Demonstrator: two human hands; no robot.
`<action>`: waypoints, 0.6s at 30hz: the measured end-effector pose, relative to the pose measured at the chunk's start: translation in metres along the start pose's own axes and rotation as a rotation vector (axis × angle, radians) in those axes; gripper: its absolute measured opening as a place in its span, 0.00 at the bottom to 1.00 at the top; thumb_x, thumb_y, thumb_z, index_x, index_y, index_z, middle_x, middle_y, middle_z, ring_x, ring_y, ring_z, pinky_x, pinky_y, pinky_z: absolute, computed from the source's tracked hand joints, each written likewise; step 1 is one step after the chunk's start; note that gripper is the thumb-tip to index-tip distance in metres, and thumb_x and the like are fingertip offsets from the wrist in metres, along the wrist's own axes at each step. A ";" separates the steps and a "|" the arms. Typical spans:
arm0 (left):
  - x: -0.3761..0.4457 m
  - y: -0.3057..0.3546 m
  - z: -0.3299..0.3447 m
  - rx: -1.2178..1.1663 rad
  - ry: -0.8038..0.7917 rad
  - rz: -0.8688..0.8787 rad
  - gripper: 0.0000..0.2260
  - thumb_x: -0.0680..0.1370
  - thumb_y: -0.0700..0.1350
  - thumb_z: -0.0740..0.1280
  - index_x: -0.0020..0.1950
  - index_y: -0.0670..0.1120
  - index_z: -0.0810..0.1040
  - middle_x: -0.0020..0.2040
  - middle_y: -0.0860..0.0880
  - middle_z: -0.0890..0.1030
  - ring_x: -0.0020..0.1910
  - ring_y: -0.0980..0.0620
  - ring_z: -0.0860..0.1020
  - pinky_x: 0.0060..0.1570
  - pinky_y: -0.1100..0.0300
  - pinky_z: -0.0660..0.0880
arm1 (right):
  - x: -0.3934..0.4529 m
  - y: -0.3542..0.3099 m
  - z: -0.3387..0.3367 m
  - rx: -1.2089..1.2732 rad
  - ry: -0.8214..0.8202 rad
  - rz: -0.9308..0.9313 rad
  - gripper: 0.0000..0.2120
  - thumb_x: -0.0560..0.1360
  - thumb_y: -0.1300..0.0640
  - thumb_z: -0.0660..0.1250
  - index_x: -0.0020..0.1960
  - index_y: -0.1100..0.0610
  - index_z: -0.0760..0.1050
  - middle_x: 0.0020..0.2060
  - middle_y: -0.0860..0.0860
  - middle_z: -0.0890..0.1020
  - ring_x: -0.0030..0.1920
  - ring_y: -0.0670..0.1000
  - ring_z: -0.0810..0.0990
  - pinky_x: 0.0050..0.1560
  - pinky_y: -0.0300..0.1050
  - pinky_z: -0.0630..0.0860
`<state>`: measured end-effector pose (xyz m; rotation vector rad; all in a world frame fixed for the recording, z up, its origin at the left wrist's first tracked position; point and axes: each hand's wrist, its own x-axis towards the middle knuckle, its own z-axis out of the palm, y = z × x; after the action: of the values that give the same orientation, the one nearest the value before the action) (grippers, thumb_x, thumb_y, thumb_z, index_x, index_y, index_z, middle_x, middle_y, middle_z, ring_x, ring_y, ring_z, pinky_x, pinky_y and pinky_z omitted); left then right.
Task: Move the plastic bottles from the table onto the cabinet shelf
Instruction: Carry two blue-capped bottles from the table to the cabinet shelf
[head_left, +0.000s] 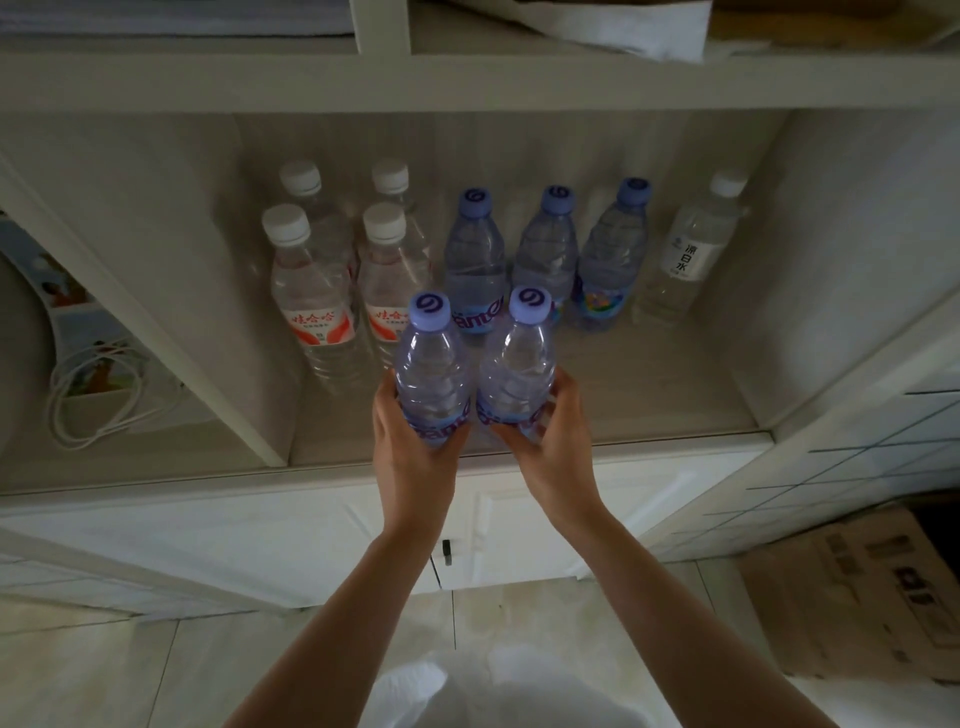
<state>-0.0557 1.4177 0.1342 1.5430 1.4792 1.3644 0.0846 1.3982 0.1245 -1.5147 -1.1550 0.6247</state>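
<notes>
- While both arms reach forward, I see my left hand (410, 447) wrapped around one purple-capped bottle (434, 374) and my right hand (553, 441) around a second purple-capped bottle (514, 364); the fingers (540, 415) of each hand are curled tight on the lower label band.
- Both held bottles stand upright, touching side by side, over the front edge of the cabinet shelf (649, 405); I cannot tell whether their bases rest on it.
- Open shelf floor lies to the right of my right hand, up to the white side wall (831, 249), and a narrower bare strip lies to the left, up to the divider post (156, 322).
- Behind the held pair, three more purple-capped bottles (550, 244) stand in a row near the back.
- To their left, four white-capped bottles with red labels (311, 291) stand in two pairs, close together.
- At far right, one clear bottle with a white label (691, 249) stands apart from the row.
- Each held bottle is clear bluish plastic, ribbed, with a lilac cap bearing a swirl mark and purple lettering on the label.
- A coiled white cable (98, 400) lies in the compartment to the left.
</notes>
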 end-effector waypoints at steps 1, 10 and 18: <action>0.001 0.001 0.004 0.002 -0.002 0.003 0.36 0.68 0.46 0.79 0.71 0.47 0.64 0.64 0.49 0.75 0.60 0.55 0.76 0.53 0.64 0.78 | 0.004 0.003 -0.004 0.002 0.005 0.013 0.37 0.65 0.51 0.79 0.68 0.50 0.64 0.62 0.52 0.74 0.61 0.52 0.78 0.54 0.54 0.81; 0.009 0.009 0.040 0.047 -0.038 0.015 0.36 0.69 0.45 0.78 0.72 0.45 0.63 0.64 0.48 0.75 0.60 0.49 0.76 0.54 0.50 0.80 | 0.041 0.008 -0.031 -0.018 -0.012 0.040 0.34 0.67 0.56 0.78 0.68 0.49 0.64 0.61 0.49 0.77 0.60 0.48 0.79 0.57 0.53 0.80; 0.020 0.014 0.073 0.003 0.017 -0.006 0.39 0.71 0.43 0.76 0.76 0.47 0.57 0.70 0.46 0.72 0.66 0.49 0.74 0.61 0.51 0.77 | 0.057 0.008 -0.034 -0.122 -0.035 0.026 0.35 0.69 0.58 0.77 0.70 0.53 0.62 0.63 0.51 0.76 0.60 0.48 0.78 0.57 0.42 0.77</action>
<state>0.0138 1.4503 0.1309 1.5308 1.4952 1.3753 0.1391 1.4353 0.1376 -1.6296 -1.2206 0.6096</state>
